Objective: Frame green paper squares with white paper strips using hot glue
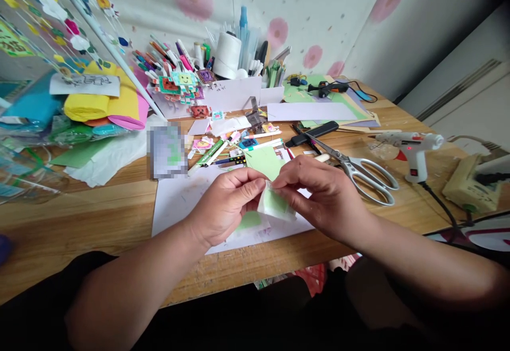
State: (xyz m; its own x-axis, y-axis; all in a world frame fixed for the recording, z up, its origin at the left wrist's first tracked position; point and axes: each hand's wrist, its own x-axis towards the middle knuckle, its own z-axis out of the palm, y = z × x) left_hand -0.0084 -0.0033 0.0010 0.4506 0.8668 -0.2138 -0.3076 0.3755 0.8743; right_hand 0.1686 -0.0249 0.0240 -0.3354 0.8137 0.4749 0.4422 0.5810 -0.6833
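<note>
Between my fingertips is a small piece of paper [275, 203], pale green in the middle with a whitish, see-through edge. My left hand [229, 202] pinches its upper left corner between thumb and fingers. My right hand [322, 194] pinches the top edge close beside, fingers curled. Both hands are over a white sheet of paper [175, 202] on the wooden table. A light green sheet [265, 161] lies just behind the hands, and another green piece [250, 221] shows partly below them. Silver scissors [360, 173] lie right of my right hand.
A white hot glue gun [414, 149] with a lit red light stands at the right, its cord running to a power strip [472, 183]. Markers [217, 149] and a black box cutter [313, 134] lie behind my hands. Pen holders stand at the back; coloured paper rolls [85, 106] lie left.
</note>
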